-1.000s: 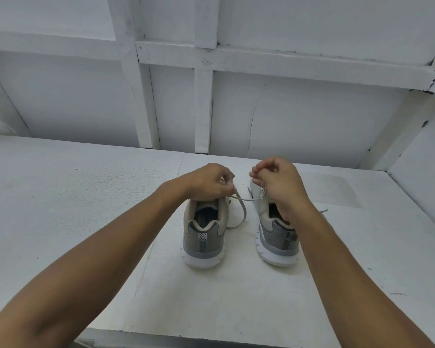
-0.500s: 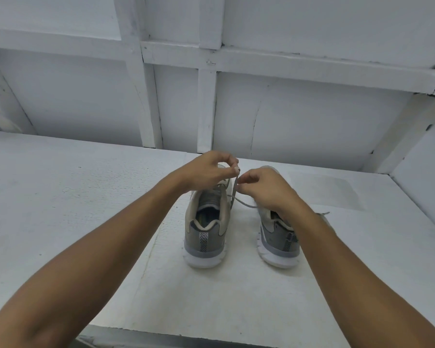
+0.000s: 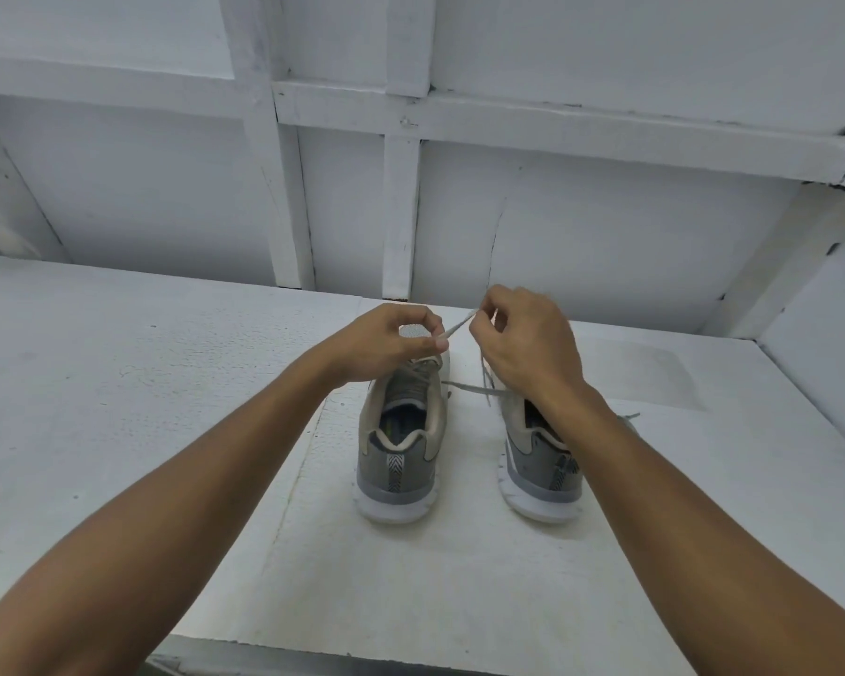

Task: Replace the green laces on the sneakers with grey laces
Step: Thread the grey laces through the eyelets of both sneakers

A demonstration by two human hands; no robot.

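Pinching the grey lace (image 3: 459, 326) with the left hand (image 3: 386, 341), fingers curled, over the toe of the left sneaker (image 3: 401, 446). Gripping the same lace with the right hand (image 3: 523, 344), fingertips closed on it, just right of the left sneaker's toe. Drawn taut between both hands. Trailing another strand from the left sneaker across to the right sneaker (image 3: 537, 475), just beside it on the white table (image 3: 167, 383).

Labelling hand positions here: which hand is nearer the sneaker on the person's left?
Left. The left hand is over the front of the left sneaker, pinching the grey lace; the right hand is above the other sneaker, pinching the same lace.
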